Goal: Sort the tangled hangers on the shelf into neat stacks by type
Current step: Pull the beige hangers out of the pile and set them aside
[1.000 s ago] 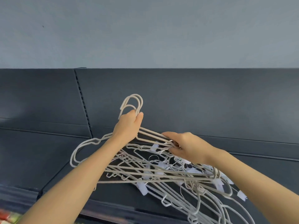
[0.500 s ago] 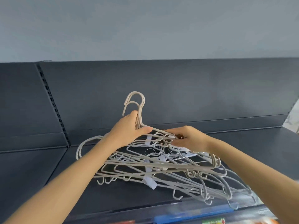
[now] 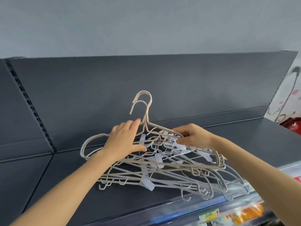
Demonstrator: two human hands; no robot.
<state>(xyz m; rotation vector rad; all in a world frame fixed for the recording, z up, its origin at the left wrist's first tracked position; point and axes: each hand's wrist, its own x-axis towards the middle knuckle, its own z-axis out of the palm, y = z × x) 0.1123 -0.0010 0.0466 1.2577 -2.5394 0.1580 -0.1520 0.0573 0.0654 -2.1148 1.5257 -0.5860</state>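
Observation:
A tangled pile of hangers (image 3: 162, 170) lies on the dark grey shelf (image 3: 68, 180): beige wire-like ones mixed with pale ones bearing white clips. Two beige hangers (image 3: 147, 110) stand tilted up from the pile, hooks uppermost. My left hand (image 3: 125, 141) lies flat against the pile just left of their necks, fingers spread and thumb stretched right. On the right shoulder of these raised hangers, my right hand (image 3: 193, 136) pinches the wires, next to a white clip.
The shelf's dark back panel (image 3: 179, 88) rises right behind the pile. A slotted upright (image 3: 31, 108) runs down at the left. A price rail with labels (image 3: 210, 214) lines the front edge, and some hanger hooks overhang it. Colourful goods (image 3: 291, 121) show at the far right.
My left hand has let go of the hanger necks and spread its fingers lower down. The view has swung to the right. My right hand keeps its pinch.

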